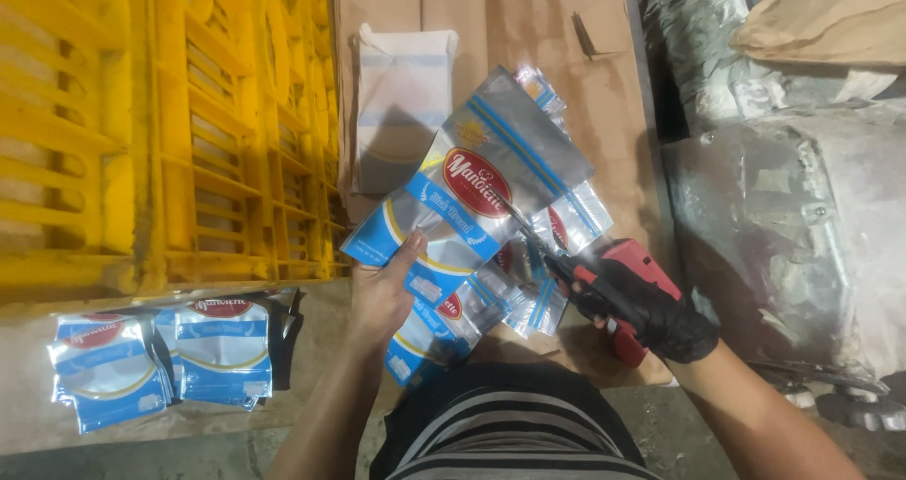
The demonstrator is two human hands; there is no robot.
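- A black-and-grey striped shirt [514, 433] is closest to the camera, at the bottom of the view.
- The bare left hand [382, 291] pinches the near end of a clear plastic bag with blue, white and red print [472, 192]. The thumb is on top and the grip is closed on the bag.
- The right hand in a black glove [651, 315] is closed around red-handled scissors [576, 268]. The blades touch the middle of the held bag.
- The bag is held up over the near edge of the brown cardboard worktop [604, 93].
- More printed bags [538, 282] fan out under it.
- A plain white bag [401, 102] lies flat farther back, by the left edge.
- A stack of the same printed bags [160, 357] lies on the floor to the left.
- Yellow plastic crates [160, 121] stand behind that stack.
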